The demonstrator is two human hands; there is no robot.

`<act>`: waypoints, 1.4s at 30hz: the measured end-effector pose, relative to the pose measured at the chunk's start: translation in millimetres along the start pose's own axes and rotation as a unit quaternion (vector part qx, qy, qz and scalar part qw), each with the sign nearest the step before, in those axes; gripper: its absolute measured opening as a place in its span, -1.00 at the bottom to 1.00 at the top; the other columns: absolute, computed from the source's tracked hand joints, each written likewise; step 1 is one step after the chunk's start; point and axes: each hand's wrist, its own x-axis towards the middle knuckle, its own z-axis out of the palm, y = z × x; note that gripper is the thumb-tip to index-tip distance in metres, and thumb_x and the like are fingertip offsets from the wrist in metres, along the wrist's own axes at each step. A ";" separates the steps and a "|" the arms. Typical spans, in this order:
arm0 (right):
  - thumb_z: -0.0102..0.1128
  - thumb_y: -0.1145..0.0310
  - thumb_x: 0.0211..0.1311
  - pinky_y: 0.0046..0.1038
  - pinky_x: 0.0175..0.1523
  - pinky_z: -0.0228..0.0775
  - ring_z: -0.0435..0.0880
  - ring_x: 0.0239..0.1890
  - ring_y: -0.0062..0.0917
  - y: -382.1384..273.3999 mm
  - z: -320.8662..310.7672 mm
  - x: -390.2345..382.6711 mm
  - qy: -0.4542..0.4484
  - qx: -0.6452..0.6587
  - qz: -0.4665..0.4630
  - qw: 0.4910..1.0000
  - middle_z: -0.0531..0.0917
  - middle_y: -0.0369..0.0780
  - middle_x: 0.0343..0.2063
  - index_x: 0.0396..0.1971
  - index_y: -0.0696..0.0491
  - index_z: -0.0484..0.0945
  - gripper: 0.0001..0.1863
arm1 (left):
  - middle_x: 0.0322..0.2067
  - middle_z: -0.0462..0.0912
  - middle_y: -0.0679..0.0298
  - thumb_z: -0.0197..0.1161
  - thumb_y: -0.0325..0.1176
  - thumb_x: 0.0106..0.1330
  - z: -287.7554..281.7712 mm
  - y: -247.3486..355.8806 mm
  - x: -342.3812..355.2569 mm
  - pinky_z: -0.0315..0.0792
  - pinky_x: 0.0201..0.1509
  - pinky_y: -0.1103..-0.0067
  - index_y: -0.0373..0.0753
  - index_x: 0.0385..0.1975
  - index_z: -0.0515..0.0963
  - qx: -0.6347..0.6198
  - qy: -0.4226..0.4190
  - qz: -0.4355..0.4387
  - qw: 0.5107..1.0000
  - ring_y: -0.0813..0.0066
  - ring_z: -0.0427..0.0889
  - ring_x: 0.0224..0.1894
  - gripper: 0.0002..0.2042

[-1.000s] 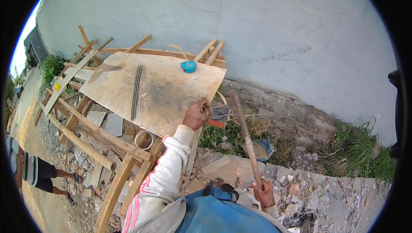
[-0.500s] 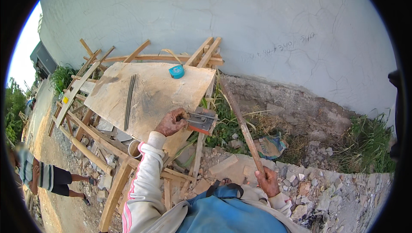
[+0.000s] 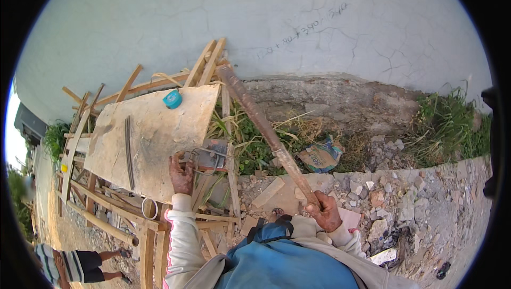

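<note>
My left hand (image 3: 182, 174) is closed on a thin bent steel rod (image 3: 198, 151) at the right end of a worn plywood board (image 3: 151, 129). The rod forms a partial loop over a small dark metal plate (image 3: 217, 148) with a reddish edge, fixed beside the board. My right hand (image 3: 326, 212) grips the lower end of a long rusty metal bar (image 3: 266, 129), which slants up and left toward the wall, its far end raised. A teal tape measure (image 3: 172, 99) and several straight thin rods (image 3: 129, 153) lie on the board.
A timber frame (image 3: 114, 209) carries the board, with a white-rimmed round container (image 3: 149, 208) near its front. Behind stands a cracked grey wall (image 3: 266, 17). Rubble (image 3: 394, 204), weeds (image 3: 452, 124) and a torn sack (image 3: 321, 155) lie right. Another person (image 3: 80, 265) stands at lower left.
The view has turned, so the board and frame appear farther left. The bar's far end now appears higher and farther left. The rod at my left hand now shows as a partial loop.
</note>
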 end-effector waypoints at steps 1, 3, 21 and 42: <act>0.32 -0.12 0.25 -0.47 -0.52 0.14 0.31 -0.62 -0.64 2.9 0.3 -2.2 0.021 0.041 0.001 0.999 0.39 -0.32 -0.69 -0.47 0.13 0.43 -0.45 | -0.42 0.54 0.36 0.20 -0.46 0.34 -1.3 0.9 3.6 0.39 -0.30 0.66 -0.28 0.00 0.48 0.063 0.000 0.059 0.996 0.65 0.48 -0.39 -0.75; 0.32 -0.11 0.25 -0.47 -0.52 0.12 0.27 -0.62 -0.65 13.4 -0.2 5.9 0.051 0.044 -0.033 0.997 0.36 -0.35 -0.69 -0.50 0.09 0.40 -0.46 | -0.29 0.65 0.02 0.21 -0.54 0.25 2.7 6.4 -0.5 0.51 -0.09 0.41 -0.35 -0.15 0.62 0.109 0.024 0.012 0.994 0.14 0.66 -0.21 -0.81; 0.12 -0.08 0.43 -0.60 -0.48 0.14 0.34 -0.59 -0.73 11.2 1.6 78.0 -0.035 0.083 -0.028 0.996 0.39 -0.42 -0.63 -0.22 0.13 0.47 -0.52 | -0.26 0.60 0.06 0.22 -0.45 0.16 38.7 34.9 -6.3 0.49 0.00 0.22 -0.19 -0.21 0.64 0.412 0.101 0.005 0.906 0.01 0.60 -0.11 -0.79; 0.22 -0.22 0.27 -0.23 -0.46 0.34 0.54 -0.64 -0.20 -7.2 -85.8 210.7 -0.240 -0.455 -0.041 0.856 0.48 -0.08 -0.74 -0.49 0.13 0.59 -0.39 | -0.23 0.62 0.14 0.22 -0.35 0.22 57.3 40.1 -12.8 0.38 0.06 0.25 -0.17 -0.21 0.65 0.404 0.190 -0.045 0.894 0.13 0.58 -0.06 -0.82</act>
